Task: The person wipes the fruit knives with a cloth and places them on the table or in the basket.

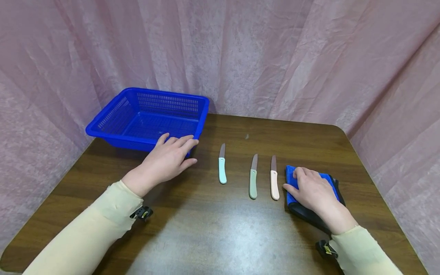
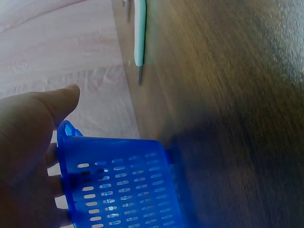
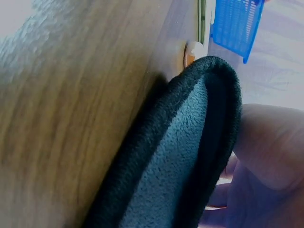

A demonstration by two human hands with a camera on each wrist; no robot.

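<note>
The left hand (image 1: 163, 164) rests at the near right corner of the blue basket (image 1: 168, 93), upper left of the frame; its fingers lie loosely extended over the rim and its thumb stands apart outside, so it grips nothing firmly, perhaps only steadying that corner; the right hand (image 1: 314, 189), at the right of the frame, lies relaxed on the folded blue cloth (image 1: 290, 175) with black edging, fingers slightly bent, seemingly keeping the folds flat rather than clutching them.

Between the hands, right of centre on the bench (image 1: 213, 233), lie the mint knife (image 1: 222, 170), the green knife (image 1: 253, 184) and the cream knife (image 1: 274, 185); they are apart and roughly parallel, blades toward the top of the frame and handles toward the person, probably so each handle can be reached safely; the cream knife lies just beside the cloth.
</note>
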